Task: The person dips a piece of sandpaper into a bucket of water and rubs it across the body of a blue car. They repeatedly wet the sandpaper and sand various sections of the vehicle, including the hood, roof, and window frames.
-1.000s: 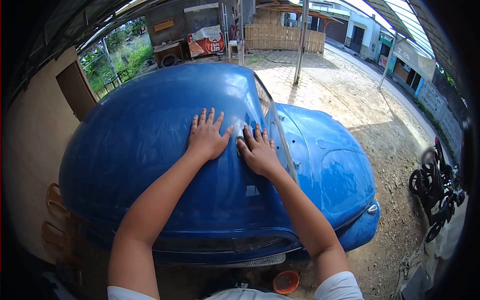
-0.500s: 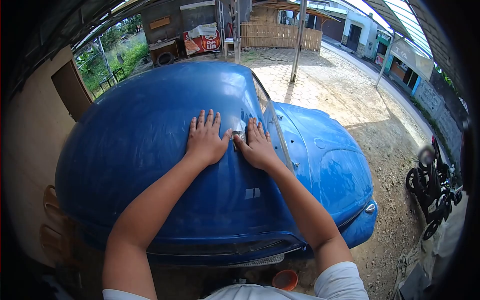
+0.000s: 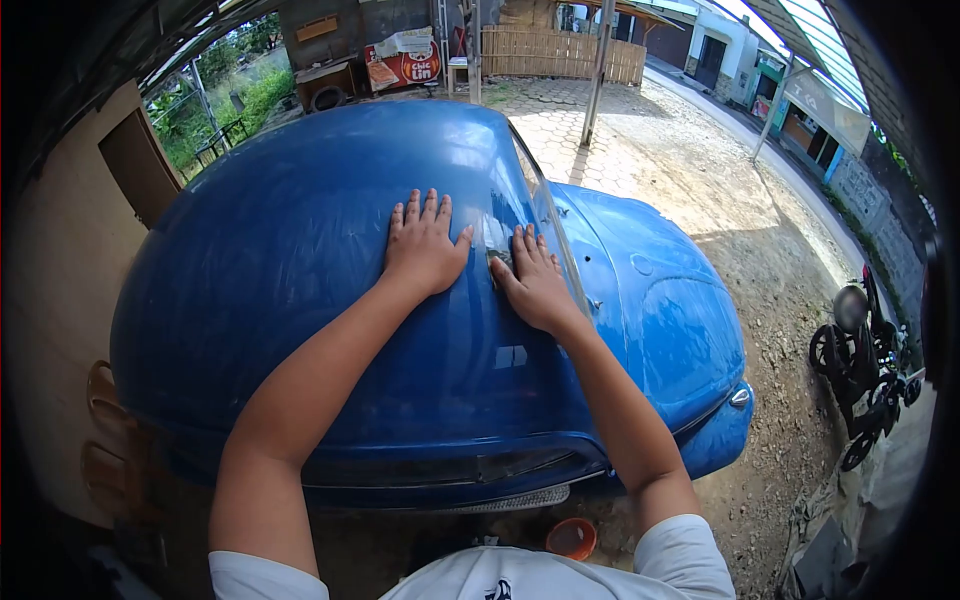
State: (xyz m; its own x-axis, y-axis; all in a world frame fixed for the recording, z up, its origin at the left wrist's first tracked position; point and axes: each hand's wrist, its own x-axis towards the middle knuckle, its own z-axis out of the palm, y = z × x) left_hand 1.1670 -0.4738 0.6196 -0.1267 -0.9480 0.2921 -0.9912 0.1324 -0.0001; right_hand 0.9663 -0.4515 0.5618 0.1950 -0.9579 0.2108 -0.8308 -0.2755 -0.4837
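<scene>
A blue rounded car fills the middle of the view, and both my hands rest on its glossy roof (image 3: 300, 230). My left hand (image 3: 425, 245) lies flat on the roof with its fingers spread. To its right, my right hand (image 3: 537, 288) is also flat, close to the windshield edge, thumb pointing left. Between the hands is a small bright patch (image 3: 497, 236), which looks like a reflection; whether anything lies under the right thumb cannot be made out. Beyond the right hand stretches the blue hood (image 3: 650, 290).
An orange-red bucket (image 3: 571, 538) stands on the ground near my body. Brown chairs (image 3: 108, 475) are by the left wall. At right is a parked motorcycle (image 3: 865, 375). A post (image 3: 597, 75) and bamboo fence (image 3: 560, 56) stand beyond the car.
The view has tilted, so the car sits slightly higher in it. My hands have moved a little farther apart on the roof, and the right one is now lower than the left.
</scene>
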